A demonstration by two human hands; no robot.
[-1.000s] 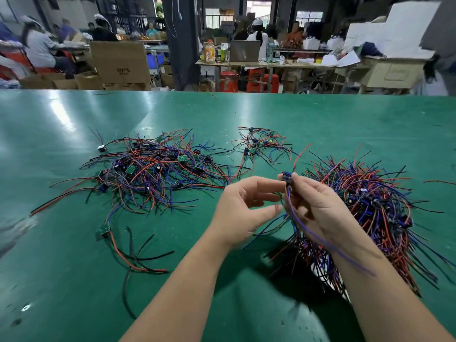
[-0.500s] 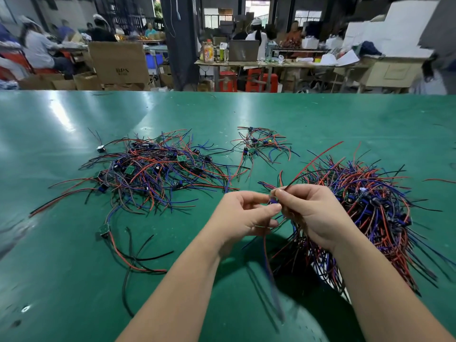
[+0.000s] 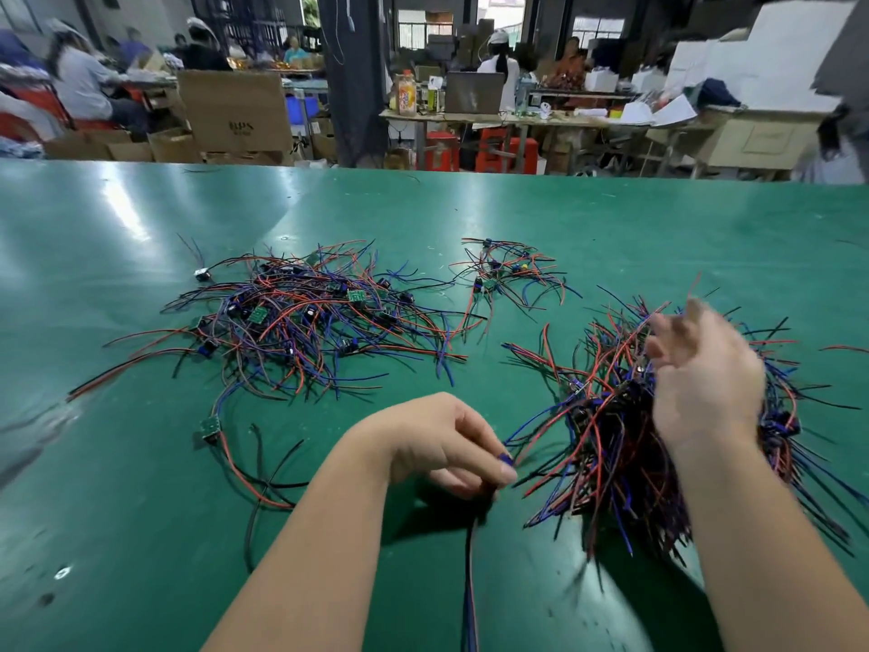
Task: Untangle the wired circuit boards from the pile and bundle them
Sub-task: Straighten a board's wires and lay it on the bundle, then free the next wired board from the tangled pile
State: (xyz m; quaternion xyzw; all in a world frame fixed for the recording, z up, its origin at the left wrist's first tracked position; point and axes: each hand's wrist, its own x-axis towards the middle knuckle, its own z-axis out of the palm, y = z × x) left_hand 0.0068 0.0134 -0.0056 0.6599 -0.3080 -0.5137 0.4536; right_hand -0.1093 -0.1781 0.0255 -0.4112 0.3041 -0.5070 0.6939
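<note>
Grip of my left hand [image 3: 442, 440] was clamped on one small blue-tipped wired circuit board [image 3: 505, 460], its red and blue leads [image 3: 470, 585] hanging free, probably to avoid re-snagging. My right hand [image 3: 705, 383] was blurred over the dense red-blue-black wire pile [image 3: 606, 444] on the green table [image 3: 611, 218]; I could not tell its grip.

Right hand [image 3: 701, 379] motion-blurred, its grip indistinct

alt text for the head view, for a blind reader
A person's left hand pinches one wired circuit board, its red and blue wires hanging down, while the blurred right hand hovers over a wire pile. A large tangle and a small tangle lie farther back on the green table.
</note>
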